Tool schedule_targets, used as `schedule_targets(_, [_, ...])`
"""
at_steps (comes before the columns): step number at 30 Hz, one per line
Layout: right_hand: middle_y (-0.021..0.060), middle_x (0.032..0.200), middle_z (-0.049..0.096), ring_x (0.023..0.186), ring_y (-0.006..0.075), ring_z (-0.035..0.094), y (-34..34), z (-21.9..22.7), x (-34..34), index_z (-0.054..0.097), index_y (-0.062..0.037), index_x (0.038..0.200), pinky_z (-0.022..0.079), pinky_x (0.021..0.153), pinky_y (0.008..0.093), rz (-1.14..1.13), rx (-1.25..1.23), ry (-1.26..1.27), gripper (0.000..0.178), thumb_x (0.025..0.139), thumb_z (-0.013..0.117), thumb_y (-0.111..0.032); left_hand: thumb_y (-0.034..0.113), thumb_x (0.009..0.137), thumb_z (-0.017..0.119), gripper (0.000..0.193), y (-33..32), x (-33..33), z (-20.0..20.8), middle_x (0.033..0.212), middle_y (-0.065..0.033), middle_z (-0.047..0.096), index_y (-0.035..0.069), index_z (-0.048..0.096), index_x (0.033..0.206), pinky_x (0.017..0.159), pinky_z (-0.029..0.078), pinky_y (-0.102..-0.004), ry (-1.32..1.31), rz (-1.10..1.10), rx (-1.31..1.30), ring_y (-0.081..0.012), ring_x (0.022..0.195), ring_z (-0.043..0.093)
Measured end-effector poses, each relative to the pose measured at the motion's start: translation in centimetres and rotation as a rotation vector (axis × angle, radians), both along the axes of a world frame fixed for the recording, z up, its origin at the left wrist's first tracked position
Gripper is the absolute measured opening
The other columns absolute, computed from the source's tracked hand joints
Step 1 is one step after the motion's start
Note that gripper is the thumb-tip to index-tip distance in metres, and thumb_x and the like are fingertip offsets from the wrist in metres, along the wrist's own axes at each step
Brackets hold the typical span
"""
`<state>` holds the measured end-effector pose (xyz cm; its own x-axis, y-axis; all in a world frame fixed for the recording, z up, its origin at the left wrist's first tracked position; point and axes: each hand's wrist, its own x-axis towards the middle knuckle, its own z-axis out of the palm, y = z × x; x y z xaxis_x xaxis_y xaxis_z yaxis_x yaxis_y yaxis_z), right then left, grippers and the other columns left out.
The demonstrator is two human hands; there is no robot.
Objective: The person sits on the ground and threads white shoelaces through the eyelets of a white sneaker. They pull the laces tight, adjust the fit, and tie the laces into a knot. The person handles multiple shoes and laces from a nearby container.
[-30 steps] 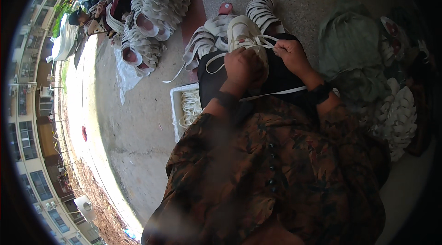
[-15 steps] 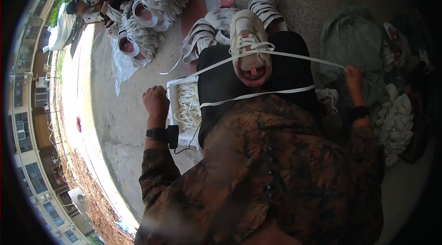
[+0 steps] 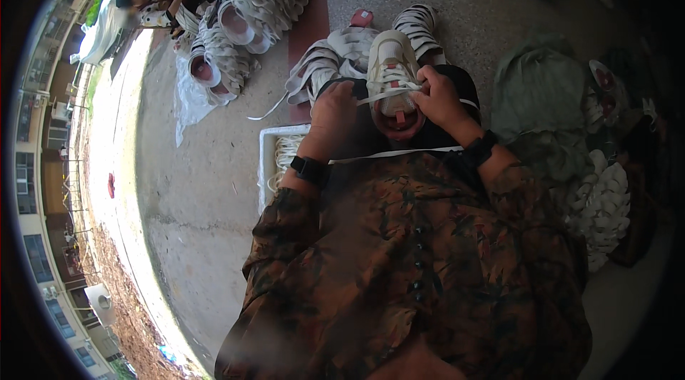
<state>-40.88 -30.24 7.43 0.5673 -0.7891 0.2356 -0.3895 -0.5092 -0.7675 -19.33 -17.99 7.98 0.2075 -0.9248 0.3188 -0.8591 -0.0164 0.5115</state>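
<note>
A cream sneaker (image 3: 391,52) rests between my knees on the dark cloth of my lap, its toe pointing away from me and its pink-lined opening toward me. White shoelace runs through its eyelets. My right hand (image 3: 441,100) pinches the shoelace (image 3: 372,99) at the right side of the sneaker's upper eyelets. On the left, my left hand (image 3: 334,112) is closed on the shoelace, which stretches from its fingers across to the sneaker. Its fingertips are partly hidden. Another white lace strip (image 3: 399,153) lies across my lap.
A white foam box (image 3: 265,144) of loose laces stands left of my lap. Beyond my knees lie looped stacks of white shoe uppers (image 3: 342,41). Larger stacks (image 3: 260,5) and a person (image 3: 153,5) are at far left. Green sacks (image 3: 539,84) lie to the right.
Both hands have come inward from wide at the sides to the sneaker's upper eyelets. The shoelace ends, earlier pulled taut outward, now run short between the hands and the sneaker.
</note>
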Motion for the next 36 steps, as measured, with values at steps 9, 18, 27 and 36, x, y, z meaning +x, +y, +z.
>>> schedule_targets(9, [0.0029, 0.061, 0.057, 0.056, 0.0091, 0.053, -0.7, -0.4, 1.4, 0.059, -0.001, 0.071, 0.04, 0.052, 0.0264, -0.014, 0.333, -0.234, 0.01, 0.08, 0.06, -0.005, 0.016, 0.081, 0.06, 0.017, -2.8, -2.4, -0.5, 0.068, -0.0164, 0.06, -0.001, 0.063, 0.079, 0.063, 0.048, -0.0376, 0.528, 0.078, 0.0, -0.0312, 0.068, 0.062])
schedule_targets(18, [0.0072, 0.062, 0.056, 0.058, 0.0151, 0.053, -2.0, -1.7, 0.7, 0.059, 0.0004, 0.082, 0.043, 0.056, 0.0302, 0.149, 0.373, -0.276, 0.016, 0.083, 0.063, -0.015, 0.018, 0.084, 0.059, 0.028, -3.4, 0.5, -2.4, 0.093, -0.0144, 0.061, -0.001, 0.056, 0.105, 0.074, 0.048, -0.0329, 0.314, -0.283, -0.039, -0.0283, 0.082, 0.061])
schedule_targets(27, [0.0182, 0.074, 0.058, 0.07, 0.0359, 0.059, -0.2, 1.0, -4.7, 0.059, -0.0014, 0.086, 0.044, 0.059, 0.0408, 0.151, -0.201, 0.256, 0.011, 0.077, 0.063, -0.007, 0.017, 0.084, 0.064, 0.033, 0.3, -2.9, 2.2, 0.084, -0.0142, 0.065, -0.002, 0.055, 0.109, 0.073, 0.049, -0.0336, 0.3, -0.041, 0.24, -0.0221, 0.079, 0.063])
schedule_targets(36, [0.0156, 0.071, 0.056, 0.066, 0.0332, 0.056, -4.2, 4.4, -13.5, 0.059, -0.0037, 0.077, 0.044, 0.059, 0.04, 0.128, -0.405, 0.213, 0.005, 0.078, 0.06, -0.009, 0.006, 0.08, 0.067, 0.006, 5.7, 7.4, 0.8, 0.072, -0.0026, 0.065, 0.001, 0.068, 0.083, 0.062, 0.048, -0.0242, 0.325, 0.017, 0.182, -0.0076, 0.066, 0.058])
